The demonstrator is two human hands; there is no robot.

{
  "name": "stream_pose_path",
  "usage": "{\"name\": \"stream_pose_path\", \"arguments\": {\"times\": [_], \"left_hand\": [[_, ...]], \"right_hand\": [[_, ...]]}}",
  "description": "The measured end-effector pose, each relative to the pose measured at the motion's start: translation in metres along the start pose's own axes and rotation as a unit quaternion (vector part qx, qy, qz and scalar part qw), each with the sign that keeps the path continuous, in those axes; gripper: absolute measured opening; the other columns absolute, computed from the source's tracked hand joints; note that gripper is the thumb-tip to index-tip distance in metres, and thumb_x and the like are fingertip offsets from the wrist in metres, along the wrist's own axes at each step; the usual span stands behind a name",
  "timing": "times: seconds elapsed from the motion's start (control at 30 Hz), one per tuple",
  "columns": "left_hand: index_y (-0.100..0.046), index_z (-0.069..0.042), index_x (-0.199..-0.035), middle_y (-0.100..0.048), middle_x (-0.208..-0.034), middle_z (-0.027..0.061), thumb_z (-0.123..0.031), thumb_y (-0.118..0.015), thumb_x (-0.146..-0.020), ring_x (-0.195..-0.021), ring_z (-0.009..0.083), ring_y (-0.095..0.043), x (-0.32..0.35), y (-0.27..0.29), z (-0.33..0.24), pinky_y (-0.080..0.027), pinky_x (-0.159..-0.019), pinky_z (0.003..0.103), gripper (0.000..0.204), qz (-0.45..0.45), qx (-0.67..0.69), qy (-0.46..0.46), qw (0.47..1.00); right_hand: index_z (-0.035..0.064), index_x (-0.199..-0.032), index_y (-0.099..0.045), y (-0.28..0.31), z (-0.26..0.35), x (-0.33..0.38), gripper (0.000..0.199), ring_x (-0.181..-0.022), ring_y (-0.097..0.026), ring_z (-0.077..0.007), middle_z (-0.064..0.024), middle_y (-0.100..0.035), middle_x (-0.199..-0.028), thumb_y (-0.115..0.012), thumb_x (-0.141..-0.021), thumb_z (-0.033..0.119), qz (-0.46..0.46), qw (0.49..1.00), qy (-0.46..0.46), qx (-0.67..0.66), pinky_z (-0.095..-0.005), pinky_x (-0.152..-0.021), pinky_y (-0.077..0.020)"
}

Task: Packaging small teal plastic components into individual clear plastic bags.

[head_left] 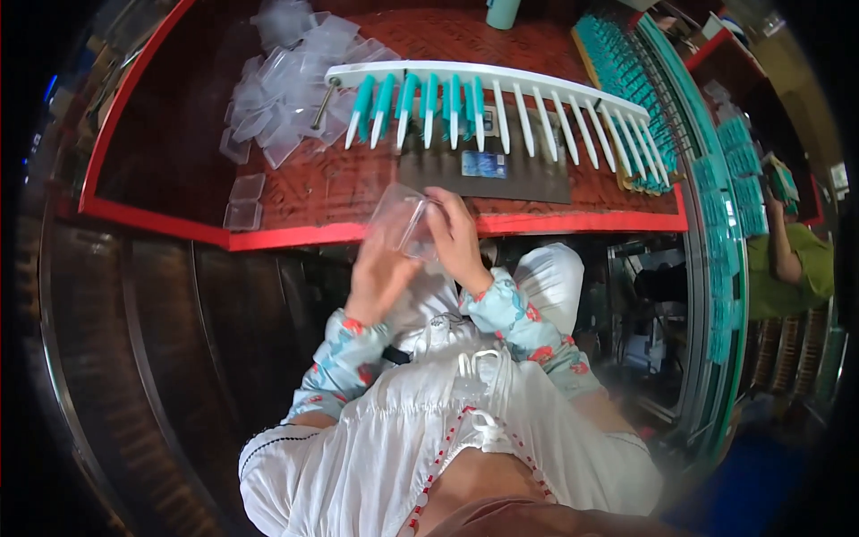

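A clear plastic box (pixel 398 215) is held between my two hands, just over the near red edge of the table. It looks like two hinged halves spread apart, and no contents can be made out. My left hand (pixel 383 276) supports it from below and the left, partly seen through the plastic. The fingers of my right hand (pixel 456 237) are closed on its right side. Beyond my hands stands a white rack (pixel 555 82) with a row of long white pegs. Teal pieces (pixel 431 98) hang on the pegs at its left part; those towards the right are bare.
A heap of clear plastic boxes (pixel 291 80) lies at the back left, with two more clear boxes (pixel 243 204) nearer the edge. A blue card (pixel 484 164) rests on a dark mat (pixel 537 186). Rows of teal pieces (pixel 617 63) line the right. Another person (pixel 801 259) works far right.
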State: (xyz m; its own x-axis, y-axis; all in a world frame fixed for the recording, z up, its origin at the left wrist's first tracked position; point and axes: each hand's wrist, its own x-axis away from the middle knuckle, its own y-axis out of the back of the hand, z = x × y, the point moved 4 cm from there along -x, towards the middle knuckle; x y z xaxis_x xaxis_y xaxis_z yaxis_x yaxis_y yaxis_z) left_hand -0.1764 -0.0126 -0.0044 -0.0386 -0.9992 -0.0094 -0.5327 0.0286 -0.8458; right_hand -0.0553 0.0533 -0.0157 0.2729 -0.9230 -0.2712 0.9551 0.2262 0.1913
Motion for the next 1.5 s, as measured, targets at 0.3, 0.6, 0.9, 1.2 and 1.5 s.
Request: {"name": "stream_pose_path", "arguments": {"times": [0.3,0.6,0.9,1.2,1.5], "left_hand": [[-0.064,-0.002,-0.107,-0.063,-0.117,0.0106,-0.014,-0.054,-0.094,-0.109,0.0210,-0.059,0.010,0.015,0.025,-0.048,-0.093,0.035,0.020,0.017,-0.286,0.155,0.945],[-0.051,0.000,-0.119,-0.054,-0.121,0.0197,-0.018,-0.064,-0.080,-0.121,0.0354,-0.048,0.059,-0.009,0.019,-0.033,-0.106,0.055,0.045,0.134,-0.059,0.299,0.943],[-0.046,0.002,-0.126,-0.046,-0.132,0.0232,-0.037,-0.056,-0.093,-0.127,0.0357,-0.043,-0.017,0.003,0.029,-0.038,-0.103,0.059,0.053,-0.085,0.202,0.198,0.955],[-0.051,-0.005,-0.125,-0.061,-0.118,0.0122,-0.044,-0.051,-0.094,-0.106,0.0284,-0.060,-0.040,-0.024,0.048,-0.049,-0.092,0.045,0.049,-0.073,0.227,0.232,0.943],[-0.046,-0.004,-0.127,-0.057,-0.119,0.0232,-0.069,-0.040,-0.088,-0.111,0.0423,-0.056,-0.039,-0.014,0.037,-0.042,-0.093,0.067,0.076,-0.047,0.191,0.251,0.948]], "right_hand": [[0.0025,-0.126,-0.052,0.072,-0.020,-0.021,0.042,-0.104,-0.054,-0.0158,-0.0050,-0.058,-0.109,-0.065,-0.086,0.002,-0.079,0.996,-0.015,-0.031,-0.0282,-0.088,-0.0447],[0.0042,-0.134,-0.041,0.071,0.014,-0.089,0.060,-0.111,-0.049,-0.0133,-0.0049,-0.049,-0.119,-0.070,-0.082,0.002,-0.011,0.938,-0.016,-0.346,-0.0278,-0.096,-0.0402],[-0.0010,-0.119,-0.054,0.063,0.031,-0.081,0.046,-0.095,-0.056,-0.0107,-0.0035,-0.060,-0.103,-0.073,-0.078,0.003,-0.025,0.968,-0.062,-0.241,-0.0258,-0.085,-0.0449],[0.0034,-0.124,-0.056,0.062,0.009,0.019,0.064,-0.128,-0.041,-0.0250,-0.0111,-0.037,-0.138,-0.084,-0.068,0.018,0.042,0.982,-0.018,-0.183,-0.0368,-0.101,-0.0399],[0.0062,-0.130,-0.054,0.065,0.015,-0.002,0.056,-0.131,-0.038,-0.0316,-0.0165,-0.030,-0.150,-0.070,-0.077,0.009,0.036,0.997,0.063,0.020,-0.0422,-0.106,-0.0347]]}}
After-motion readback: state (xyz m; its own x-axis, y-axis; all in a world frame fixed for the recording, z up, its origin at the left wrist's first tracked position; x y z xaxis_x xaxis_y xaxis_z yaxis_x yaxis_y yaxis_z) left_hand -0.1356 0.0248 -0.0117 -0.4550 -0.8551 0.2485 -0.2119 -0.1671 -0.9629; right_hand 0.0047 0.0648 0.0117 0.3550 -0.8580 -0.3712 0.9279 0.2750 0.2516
